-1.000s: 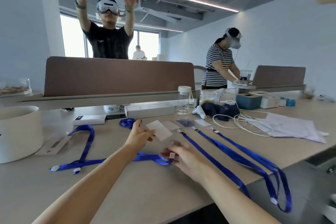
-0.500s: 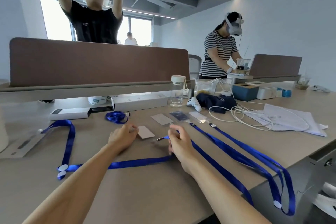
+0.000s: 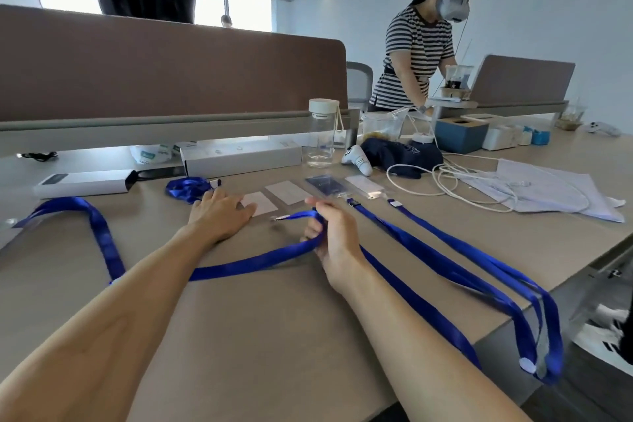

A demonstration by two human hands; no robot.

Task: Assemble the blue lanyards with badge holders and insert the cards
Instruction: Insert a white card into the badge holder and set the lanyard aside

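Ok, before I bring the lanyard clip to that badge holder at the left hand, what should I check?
1. Right hand grips the lanyard near its clip end: ok.
2. Clip free, pointing towards the holder: ok.
3. Left hand rests on the holder's edge: ok.
4. Holder's slot faces the clip: cannot tell.
5. Lanyard clear of the left forearm: not ok, it passes behind it.

Bare left grip [image 3: 221,214], bare right grip [image 3: 337,236], slim unclothed forearms [image 3: 144,288].
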